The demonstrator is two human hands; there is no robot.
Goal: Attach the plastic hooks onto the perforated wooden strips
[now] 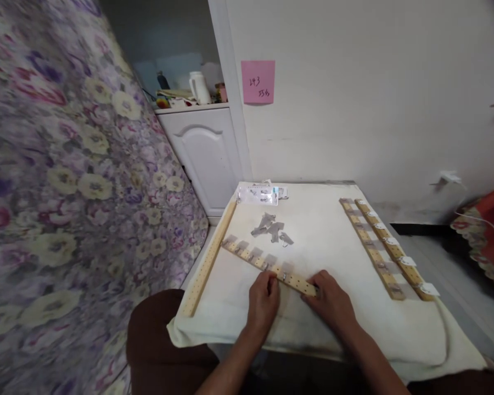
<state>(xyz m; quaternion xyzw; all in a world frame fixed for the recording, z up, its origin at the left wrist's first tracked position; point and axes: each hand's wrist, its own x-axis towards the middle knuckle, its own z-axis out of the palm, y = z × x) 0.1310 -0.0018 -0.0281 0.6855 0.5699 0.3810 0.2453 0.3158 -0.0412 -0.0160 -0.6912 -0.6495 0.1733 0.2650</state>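
Note:
A perforated wooden strip (298, 283) lies slantwise across the cloth-covered table. Several small metal hooks with clear tags sit along it. My right hand (328, 299) is closed around its near right end. Against its front edge, about mid-length, my left hand (264, 296) has its fingers curled together; whether it pinches the strip or a small part is hidden. Just beyond the strip rests a loose pile of grey tagged pieces (273, 226), one showing a metal ring. A longer bare perforated strip (208, 269) runs along the table's left side.
Two more strips, one with clear tags (370, 247) and one with white tags (395, 249), lie at the table's right. Clear packaging (257, 195) is at the back. A flowered curtain (86, 192) hangs on the left; a pink note (258, 82) is on the wall.

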